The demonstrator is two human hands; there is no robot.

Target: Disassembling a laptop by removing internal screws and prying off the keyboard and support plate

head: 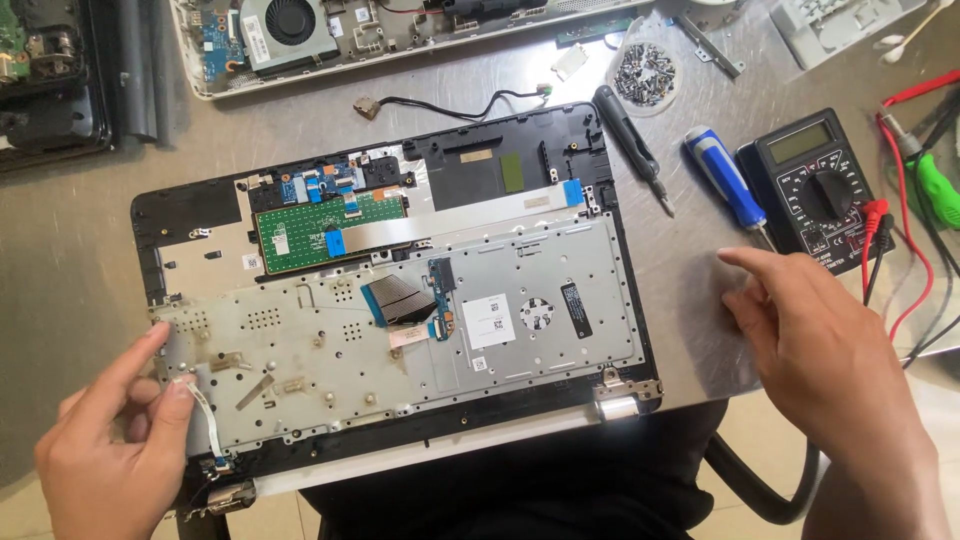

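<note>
An opened laptop palmrest shell (180, 215) lies upside down on the metal table, showing the silver keyboard backplate (540, 270) and a green touchpad board (300, 235). My left hand (115, 445) pinches the top end of a thin white ribbon cable (205, 415) at the shell's lower left corner, index finger stretched toward the backplate. My right hand (815, 345) hovers over the table's right side, index finger pointing left, holding nothing. A blue-handled screwdriver (727, 178) and a black screwdriver (630, 140) lie just beyond it.
A black multimeter (815, 185) with red and black leads sits at right. A clear dish of screws (645, 72) and a second laptop base with a fan (290, 30) lie at the back. A loose power jack cable (450, 100) lies between.
</note>
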